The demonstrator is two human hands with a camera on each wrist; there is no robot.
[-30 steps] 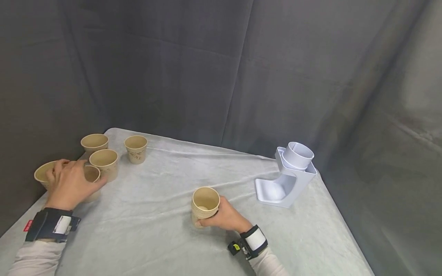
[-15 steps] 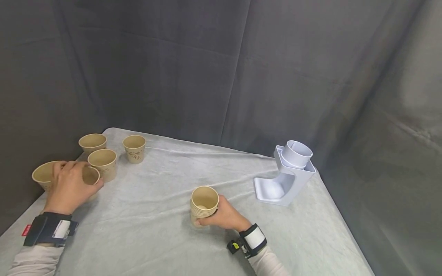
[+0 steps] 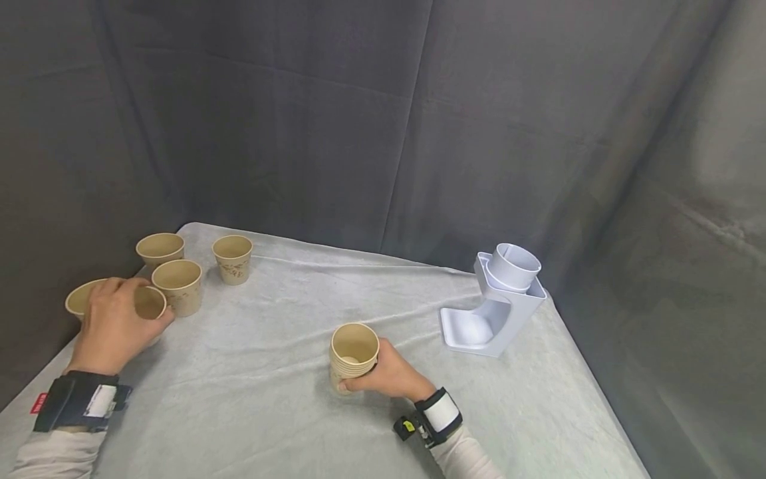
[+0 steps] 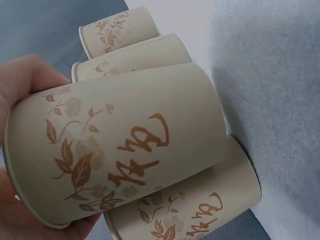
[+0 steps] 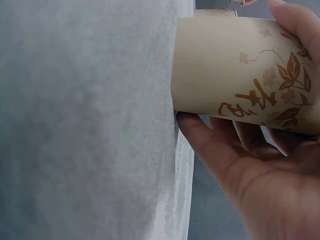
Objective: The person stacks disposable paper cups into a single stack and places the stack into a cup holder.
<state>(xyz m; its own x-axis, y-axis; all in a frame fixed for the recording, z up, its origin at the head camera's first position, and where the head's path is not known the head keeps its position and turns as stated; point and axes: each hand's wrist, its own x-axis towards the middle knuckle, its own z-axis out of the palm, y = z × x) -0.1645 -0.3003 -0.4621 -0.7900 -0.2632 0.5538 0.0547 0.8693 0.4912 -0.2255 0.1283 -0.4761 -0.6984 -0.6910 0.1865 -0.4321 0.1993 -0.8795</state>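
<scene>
My left hand (image 3: 114, 326) grips a beige paper cup (image 3: 149, 303) at the left side, thumb and fingers round its rim end. In the left wrist view this cup (image 4: 125, 140) shows brown leaves and lettering. Close beside it are another paper cup (image 3: 82, 301), partly hidden by the hand, and a cup (image 3: 184, 293) just behind. Near the table's middle, my right hand (image 3: 391, 374) holds a stack of nested paper cups (image 3: 350, 362) upright, thumb and fingers round its side. The right wrist view shows the outer cup (image 5: 225, 65) with its base close to the cloth.
Two more paper cups, one at the far left corner (image 3: 160, 249) and one right of it (image 3: 233, 263), stand at the back. A white plastic stand (image 3: 509, 319) with a round cylinder (image 3: 516, 267) on top is at the right. Grey curtains (image 3: 335, 120) border the cloth-covered table (image 3: 269, 412).
My left hand has shifted slightly left and toward me with its cup. The leftmost cup's visible rim now sits a little further right. My right hand and the stack stay put.
</scene>
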